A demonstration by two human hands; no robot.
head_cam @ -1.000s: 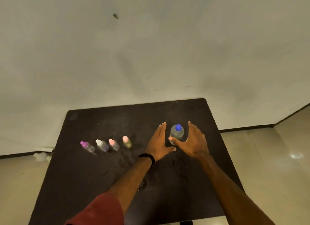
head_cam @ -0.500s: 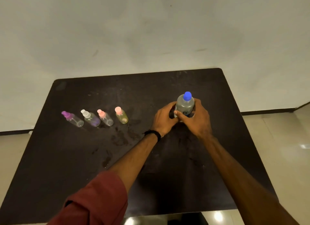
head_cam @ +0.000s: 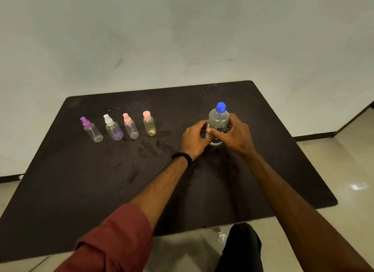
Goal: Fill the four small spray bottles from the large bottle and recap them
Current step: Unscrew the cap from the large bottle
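The large bottle [head_cam: 218,122] stands upright on the counter [head_cam: 263,170], its blue cap [head_cam: 220,107] on, gripped round the body by the left hand [head_cam: 195,139] and right hand [head_cam: 235,137]. The four small spray bottles [head_cam: 119,127] are lined up well to the left, nearer the left hand.

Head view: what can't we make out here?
- Large bottle: label and lower body hidden by left hand and right hand.
- Fill level of the large bottle: too murky to tell.
- Four small spray bottles: too small to tell whether they hold liquid.
- Table: near-left corner cut off by the frame edge.
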